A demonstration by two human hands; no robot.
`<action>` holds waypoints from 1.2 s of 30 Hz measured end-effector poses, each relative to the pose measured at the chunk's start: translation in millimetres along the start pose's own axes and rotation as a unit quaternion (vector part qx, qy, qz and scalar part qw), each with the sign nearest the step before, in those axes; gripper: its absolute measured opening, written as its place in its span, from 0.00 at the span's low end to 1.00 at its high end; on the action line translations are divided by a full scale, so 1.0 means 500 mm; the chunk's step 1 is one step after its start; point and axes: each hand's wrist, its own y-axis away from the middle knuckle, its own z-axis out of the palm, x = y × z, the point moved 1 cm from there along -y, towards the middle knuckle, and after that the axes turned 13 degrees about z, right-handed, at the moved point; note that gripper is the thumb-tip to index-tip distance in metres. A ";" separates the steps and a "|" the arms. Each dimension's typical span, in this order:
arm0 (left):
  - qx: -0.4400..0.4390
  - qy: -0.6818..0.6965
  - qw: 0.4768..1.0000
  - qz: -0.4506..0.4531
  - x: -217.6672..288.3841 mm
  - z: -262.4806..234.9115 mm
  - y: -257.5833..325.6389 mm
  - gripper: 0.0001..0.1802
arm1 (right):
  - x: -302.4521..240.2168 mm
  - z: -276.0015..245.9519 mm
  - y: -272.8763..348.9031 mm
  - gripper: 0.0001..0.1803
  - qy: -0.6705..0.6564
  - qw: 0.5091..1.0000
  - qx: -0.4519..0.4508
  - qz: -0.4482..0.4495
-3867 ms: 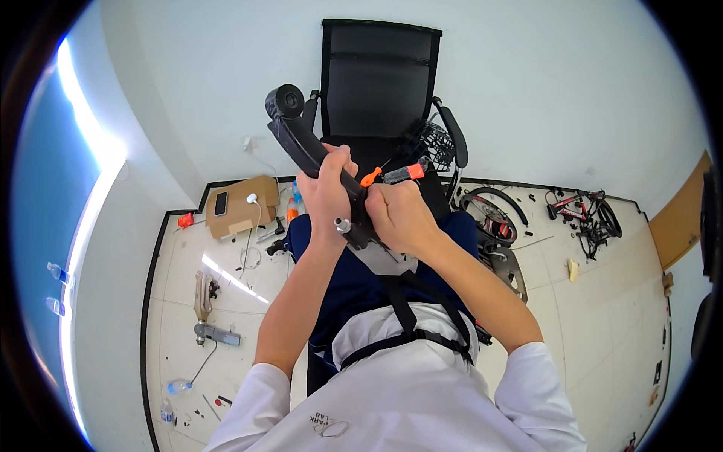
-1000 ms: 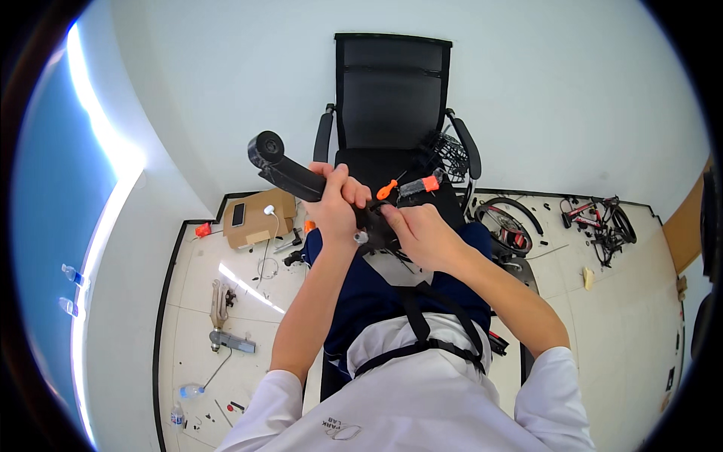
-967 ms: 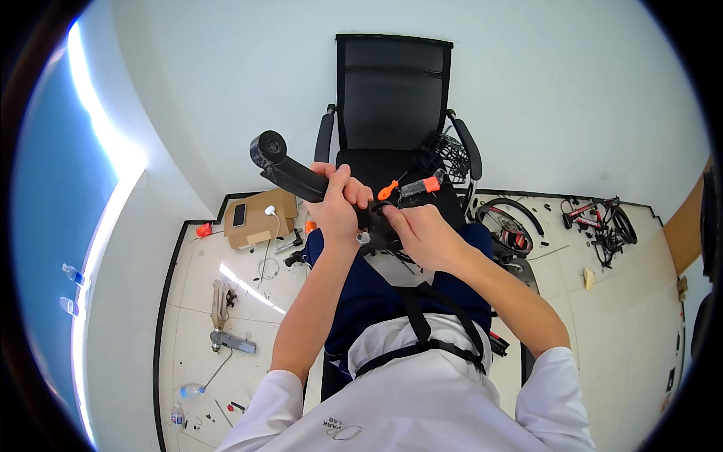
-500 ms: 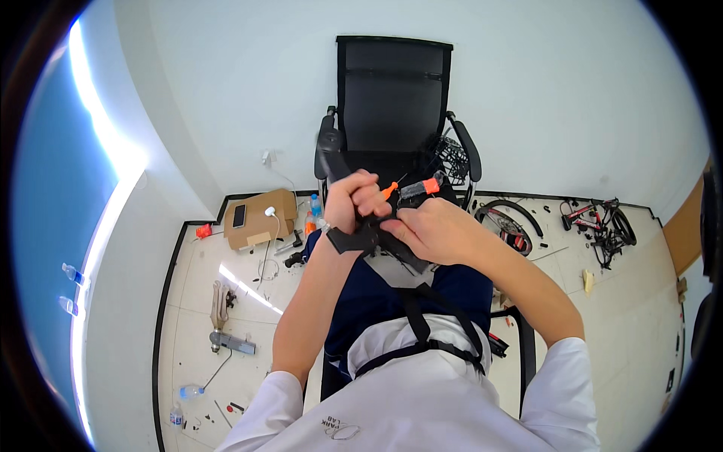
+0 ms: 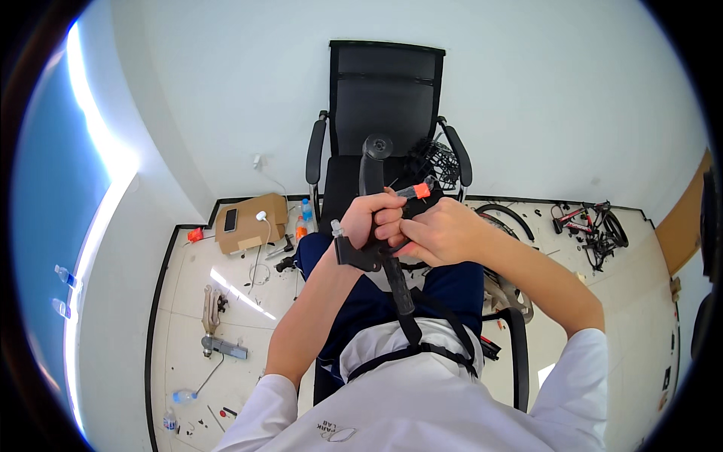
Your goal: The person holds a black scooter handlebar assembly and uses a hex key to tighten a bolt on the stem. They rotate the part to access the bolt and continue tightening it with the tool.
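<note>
The person sits with both hands raised over the lap, working on a long black bar (image 5: 374, 218) with a round knob at its far end. The left hand (image 5: 367, 220) is clenched around the bar's middle, fingers wrapped fully about it, a black strap showing at the wrist. The right hand (image 5: 440, 232) lies just beside and touching the left, its fingers closed on a small orange-tipped tool (image 5: 416, 190) that points up and away from the knuckles; how the tool meets the bar is hidden behind the fingers. Compared with a second ago, the bar has swung round: it then lay slanted, knob out to the left of the hands, and it now stands nearly upright, knob directly beyond the left hand and the lower end running down toward the body. Half a second ago it was already partway through this turn. In my judgement, this reorientation presents a different face of the bar to the tool, so the work in hand appears to be moving to a new spot on the same piece rather than finishing. The grip of both hands is unchanged in kind. Beyond the hands stands an empty black chair (image 5: 388, 98); to the left of the left hand, on the floor, lies a cardboard box (image 5: 250, 224) with a phone on it, amid scattered small parts.
</note>
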 end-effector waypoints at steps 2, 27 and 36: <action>0.021 0.015 1.000 0.016 0.003 -0.011 -0.003 0.12 | -0.006 0.004 -0.001 0.23 -0.008 0.999 -0.002 0.038; -0.013 -0.045 0.944 0.326 0.061 0.004 0.014 0.09 | -0.090 0.022 -0.016 0.26 -0.146 0.953 0.029 0.266; -0.071 0.095 0.993 -0.027 -0.009 -0.036 -0.016 0.08 | -0.034 -0.026 -0.003 0.23 0.050 0.998 0.009 0.048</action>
